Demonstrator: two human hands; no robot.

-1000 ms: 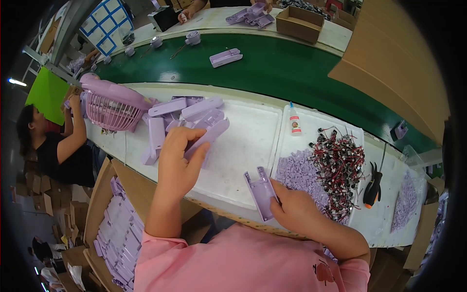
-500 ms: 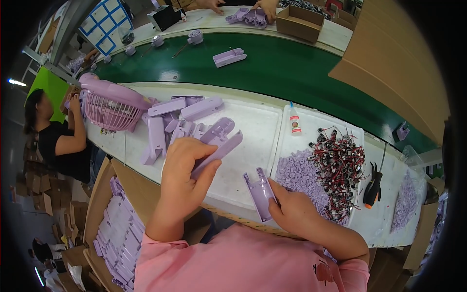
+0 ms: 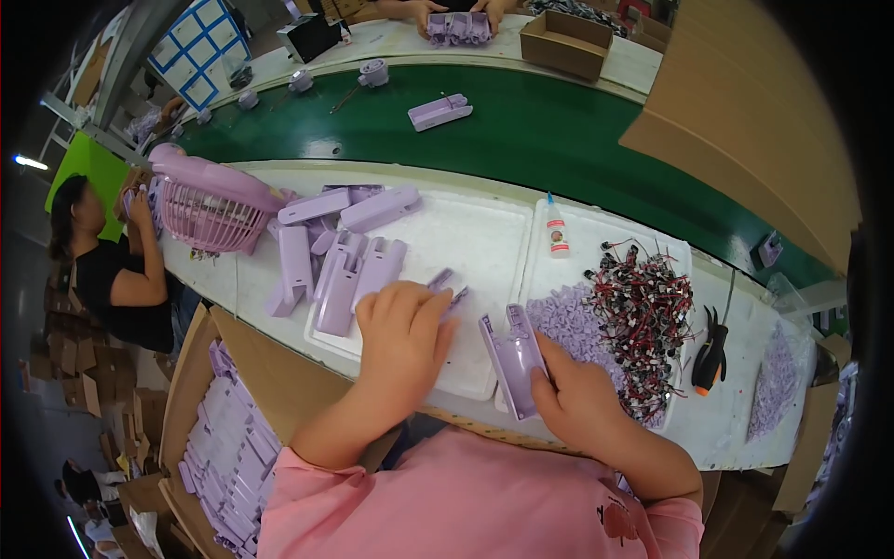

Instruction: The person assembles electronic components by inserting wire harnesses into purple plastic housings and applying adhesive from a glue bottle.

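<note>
My left hand (image 3: 400, 340) is closed around a purple plastic shell (image 3: 447, 282). Only the shell's far end shows past the fingers; the hand hides the rest. To the right of it, my right hand (image 3: 585, 396) grips an open, trough-shaped purple plastic housing (image 3: 518, 365) by its right side, tilted, with two prongs at its upper end. Left of my left hand, more long purple housings (image 3: 337, 287) lie partly on the white tray (image 3: 475, 224) and pile up behind. The two held pieces are apart.
The right tray holds small purple parts (image 3: 568, 317) and a heap of wired components (image 3: 643, 317). Nearby are a glue bottle (image 3: 557, 233), pliers (image 3: 711, 354) and a purple basket (image 3: 219, 205). A green conveyor (image 3: 531, 121) runs behind; a co-worker's hands (image 3: 489, 11) hold purple parts.
My left hand has moved right and lower, turning its shell mostly out of sight behind the fingers. My right hand has tilted its housing and shifted slightly right. The co-worker across has gathered purple parts.
</note>
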